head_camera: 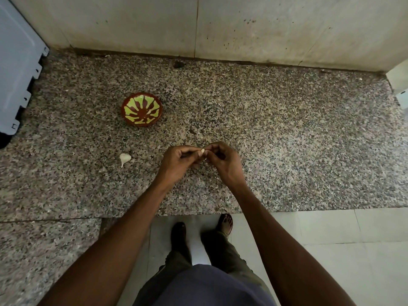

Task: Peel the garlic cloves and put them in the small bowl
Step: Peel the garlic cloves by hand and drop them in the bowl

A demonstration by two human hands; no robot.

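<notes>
Small pale garlic clove [201,152] pinched between both hands over the speckled grey-brown granite bench [287,140], just past the bench's near edge. Left hand [180,161] at 9 o'clock of the clove, fingers curled, thumb and fingertips closed on it. Right hand [223,160] at 3 o'clock of the clove, fingers likewise curled in, tips meeting the clove from the other side. Hands touching each other at the clove, held above the bench surface rather than resting on it. How much skin remains on the clove: cannot tell, mostly hidden by the fingers.

Small round brown ceramic bowl with a yellow-green petal pattern [141,108] at 10 o'clock of the hands, well apart from them, standing upright on the bench. Inside it, one small pale piece [150,111], probably a garlic clove, lying on the inner wall toward the 3 o'clock side.

Whitish garlic piece with a pointed stem [125,158] lying on the bench at 9 o'clock of the left hand, near but apart, and at 6 o'clock of the bowl.

Pale stone wall [242,25] along the far edge of the bench at 12 o'clock. Light grey appliance panel [15,69] at far 9 to 10 o'clock. Pale tiled floor [331,250] below the bench at 6 o'clock.
</notes>
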